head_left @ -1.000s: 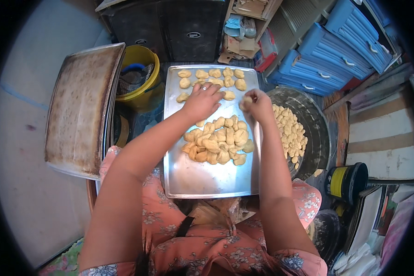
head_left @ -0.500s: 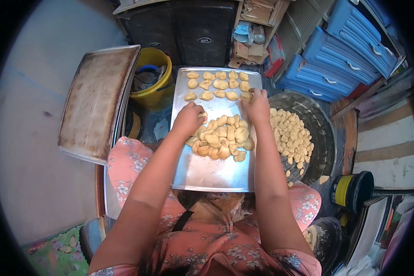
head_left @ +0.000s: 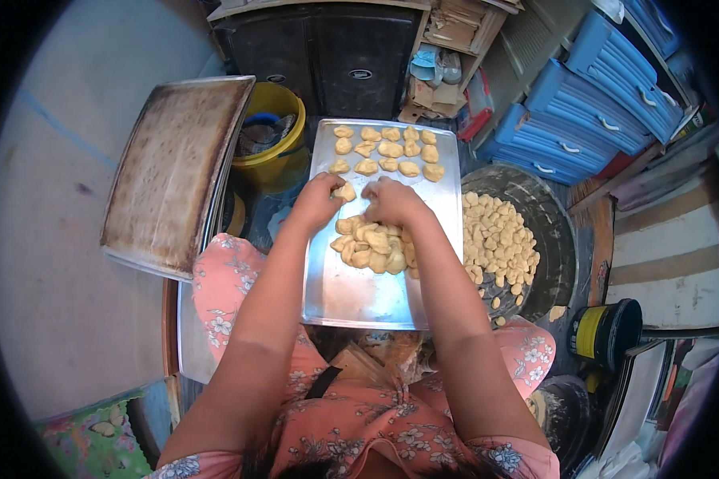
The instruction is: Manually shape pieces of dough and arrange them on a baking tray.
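Observation:
On a metal tray [head_left: 363, 311], rows of yellow dough pieces [head_left: 390, 148] lie across the far part, and a heaped pile of dough [head_left: 379, 247] sits nearer me. My left hand [head_left: 319, 199] is closed on a dough piece [head_left: 344, 191] at the tray's left, just above the pile. My right hand [head_left: 387, 202] hangs over the pile's far edge, its fingers bent downward and apart, with no dough visible between them.
A dark round basin [head_left: 555, 263] of small dough pieces lies at right, beside a dark bucket [head_left: 607, 331]. Stained trays [head_left: 172, 168] lean at left near a yellow bucket [head_left: 268, 156]. Blue drawers [head_left: 579, 112], a black cabinet [head_left: 319, 60] and a shelf [head_left: 455, 32] stand behind.
My right hand has moved left from the tray's right edge to its middle, leaving a dough piece at the end of the third row. My left hand has drawn back from the rows.

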A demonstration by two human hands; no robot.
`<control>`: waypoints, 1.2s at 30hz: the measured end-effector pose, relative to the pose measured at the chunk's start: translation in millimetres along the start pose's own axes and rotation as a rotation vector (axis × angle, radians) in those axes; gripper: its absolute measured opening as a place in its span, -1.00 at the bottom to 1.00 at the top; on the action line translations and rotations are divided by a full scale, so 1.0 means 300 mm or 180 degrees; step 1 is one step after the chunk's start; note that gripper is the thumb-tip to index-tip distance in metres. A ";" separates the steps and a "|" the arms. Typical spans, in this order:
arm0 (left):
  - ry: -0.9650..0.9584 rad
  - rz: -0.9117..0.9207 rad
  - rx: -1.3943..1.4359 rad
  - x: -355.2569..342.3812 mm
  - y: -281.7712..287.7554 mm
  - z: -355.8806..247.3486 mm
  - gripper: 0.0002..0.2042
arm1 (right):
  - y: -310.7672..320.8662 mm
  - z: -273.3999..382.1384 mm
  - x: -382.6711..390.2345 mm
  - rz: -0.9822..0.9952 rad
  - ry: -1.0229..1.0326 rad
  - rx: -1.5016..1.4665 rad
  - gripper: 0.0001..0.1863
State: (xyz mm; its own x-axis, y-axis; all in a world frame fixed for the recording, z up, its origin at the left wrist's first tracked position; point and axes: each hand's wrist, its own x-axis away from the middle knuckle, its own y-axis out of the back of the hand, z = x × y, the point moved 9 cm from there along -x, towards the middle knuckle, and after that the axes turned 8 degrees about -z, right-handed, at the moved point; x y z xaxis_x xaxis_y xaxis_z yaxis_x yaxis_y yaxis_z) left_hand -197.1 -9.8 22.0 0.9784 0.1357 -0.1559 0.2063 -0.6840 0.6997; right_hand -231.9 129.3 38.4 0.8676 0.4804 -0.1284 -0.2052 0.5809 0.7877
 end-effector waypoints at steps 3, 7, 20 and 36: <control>-0.0199 -0.0534 -0.0002 -0.004 0.014 0.017 -0.69 | -0.052 0.009 0.011 0.0769 -0.0005 0.0304 -0.83; -0.0322 -0.0586 0.0055 -0.010 0.007 0.019 -0.69 | 0.018 -0.054 -0.035 -0.0558 -0.0612 -0.0854 -0.81; -0.0282 -0.0747 -0.0005 0.011 0.015 0.003 -0.71 | 0.061 -0.030 0.051 0.0111 -0.0458 0.0844 -0.74; -0.1186 -0.0959 -0.0557 0.001 -0.037 -0.151 -0.68 | 0.099 -0.135 0.005 -0.0800 -0.0317 0.0059 -0.62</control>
State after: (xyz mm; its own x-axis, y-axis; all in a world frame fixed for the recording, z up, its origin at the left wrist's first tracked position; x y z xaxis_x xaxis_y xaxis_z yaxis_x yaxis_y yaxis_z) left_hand -198.5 30.4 45.7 0.8111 0.0217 -0.5846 0.5088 -0.5192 0.6867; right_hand -255.2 173.9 37.3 0.9307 0.2552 -0.2621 0.0298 0.6613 0.7495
